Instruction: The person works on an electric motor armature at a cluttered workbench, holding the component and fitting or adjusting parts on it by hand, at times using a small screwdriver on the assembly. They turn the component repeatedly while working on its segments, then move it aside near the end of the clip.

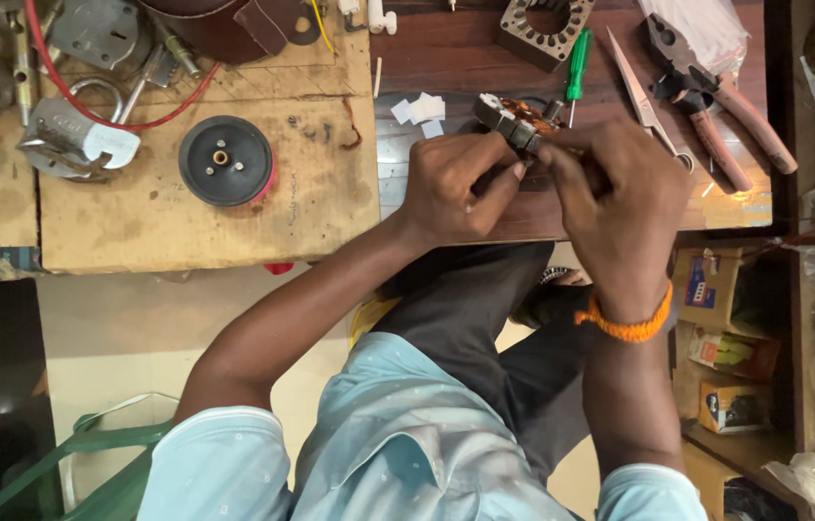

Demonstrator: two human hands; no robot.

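A small motor stator with copper windings was gripped by both hands at the near edge of the dark wooden surface: the left hand was closed around its underside, the right hand pinched at its side. A slip could probably have dropped it over that edge onto the lap, or nicked the windings. Little room was left: a green screwdriver, scissors and pliers lay close beyond; a black pulley sat well apart.
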